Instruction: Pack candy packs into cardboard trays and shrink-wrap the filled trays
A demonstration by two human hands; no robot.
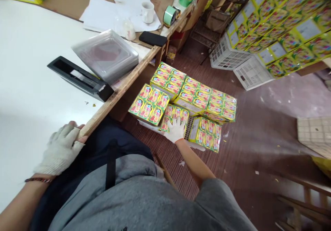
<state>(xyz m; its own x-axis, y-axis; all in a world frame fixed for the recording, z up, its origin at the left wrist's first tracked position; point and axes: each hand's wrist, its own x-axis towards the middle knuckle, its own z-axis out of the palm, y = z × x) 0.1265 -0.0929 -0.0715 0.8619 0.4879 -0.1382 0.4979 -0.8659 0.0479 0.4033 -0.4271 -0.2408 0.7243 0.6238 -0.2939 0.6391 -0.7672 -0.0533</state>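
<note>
My left hand (61,150), in a white knit glove with bare fingertips, is curled over the wooden edge of the white table (31,86). My right hand (176,131), gloved too, lies with spread fingers on top of a small yellow-green carton (169,113) printed with fruit pictures. Close around it sit more such cartons: a higher one on the left (150,105), one on the right (209,134), and several in the row behind (195,94). A pale perforated crate (189,127) shows between and beneath them.
On the table are a black tape-cutter-like device (80,79), a clear plastic box (108,55), a black phone (152,38), a white mug (147,12), papers (103,12) and green tape (169,16). Stacked cartons (284,24) on white crates (227,53) stand far right.
</note>
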